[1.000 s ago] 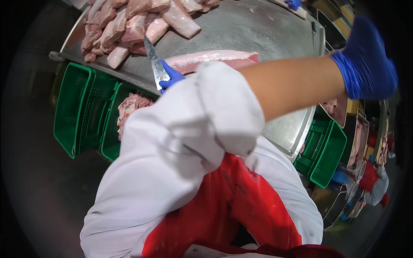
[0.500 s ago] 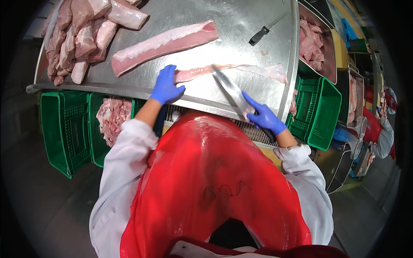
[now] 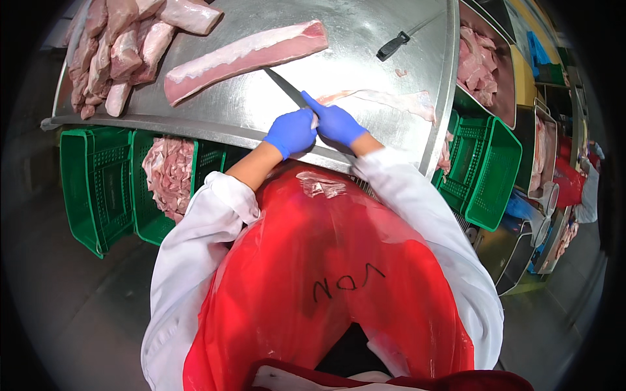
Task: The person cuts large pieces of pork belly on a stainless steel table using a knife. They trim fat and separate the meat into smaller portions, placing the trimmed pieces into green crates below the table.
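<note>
On the steel table, a thin strip of meat trimming (image 3: 398,101) stretches to the right, its left end running in behind my hands. Close to the table's near edge, my left hand (image 3: 291,133) is closed, with a bit of pink meat showing at its fingers, apparently the strip's end. Right against it, my right hand (image 3: 334,122) grips a knife whose blade (image 3: 285,86) points away and to the left. The handle is hidden in my fingers. The blade's tip comes close to a long piece of pork loin (image 3: 248,62) lying beyond.
Several meat pieces (image 3: 124,55) are piled at the far left. A second, black-handled knife (image 3: 394,45) lies at the far right. Green crates (image 3: 98,189) stand below the table's left edge, another crate (image 3: 492,173) to the right. A metal bin (image 3: 499,78) holds trimmings.
My left hand has moved right and nearer, closing. My right hand has come left to meet it, and the blade has swung left. The strip's left end has drawn in toward my hands.
</note>
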A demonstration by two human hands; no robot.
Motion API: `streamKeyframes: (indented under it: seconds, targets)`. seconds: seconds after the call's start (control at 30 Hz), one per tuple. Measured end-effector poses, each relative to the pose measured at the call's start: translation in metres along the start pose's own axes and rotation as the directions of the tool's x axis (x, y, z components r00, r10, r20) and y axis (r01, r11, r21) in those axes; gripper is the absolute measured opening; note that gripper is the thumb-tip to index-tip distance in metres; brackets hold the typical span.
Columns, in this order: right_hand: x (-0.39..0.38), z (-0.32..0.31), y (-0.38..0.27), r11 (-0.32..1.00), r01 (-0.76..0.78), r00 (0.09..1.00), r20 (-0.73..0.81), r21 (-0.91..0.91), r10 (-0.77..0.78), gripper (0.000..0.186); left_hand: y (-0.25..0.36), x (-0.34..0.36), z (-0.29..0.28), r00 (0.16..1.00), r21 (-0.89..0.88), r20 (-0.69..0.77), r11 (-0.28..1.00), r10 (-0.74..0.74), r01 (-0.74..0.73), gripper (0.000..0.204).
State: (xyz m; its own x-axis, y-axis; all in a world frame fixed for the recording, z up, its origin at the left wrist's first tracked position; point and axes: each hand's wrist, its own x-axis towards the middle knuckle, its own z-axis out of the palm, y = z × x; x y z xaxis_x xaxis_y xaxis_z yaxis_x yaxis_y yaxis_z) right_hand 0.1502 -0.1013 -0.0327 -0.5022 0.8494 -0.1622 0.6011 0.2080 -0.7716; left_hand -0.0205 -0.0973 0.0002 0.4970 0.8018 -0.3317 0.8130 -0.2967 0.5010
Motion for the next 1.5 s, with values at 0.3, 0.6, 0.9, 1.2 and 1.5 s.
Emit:
streamKeyframes:
  seconds: [0.3,0.6,0.9,1.2,1.5]
  targets:
    - [-0.027,-0.014,0.008,0.979,-0.09,0.991,0.084,-0.185,0.107,0.071,-0.141,-0.022,-0.044,0.878,-0.034,-0.41,0.966,-0.246,0.255,0.01]
    - [-0.036,-0.009,0.018,0.97,-0.044,0.995,0.076,-0.238,0.064,0.074,-0.027,-0.034,0.026,0.924,0.33,-0.376,0.941,0.063,0.07,0.036]
    - [-0.073,-0.023,0.003,0.946,-0.099,0.973,0.172,-0.308,0.157,0.079,-0.106,0.015,-0.007,0.846,0.052,-0.411,0.918,-0.339,0.393,0.024]
    - [-0.125,-0.042,0.017,0.958,-0.174,0.968,0.137,-0.227,0.208,0.074,-0.143,-0.019,-0.037,0.829,0.212,-0.448,0.862,-0.334,0.461,0.052]
    - [-0.031,-0.039,0.023,0.412,0.068,0.864,-0.26,0.909,0.431,0.084,-0.192,-0.045,-0.035,0.76,-0.131,-0.485,0.895,-0.432,0.426,0.028]
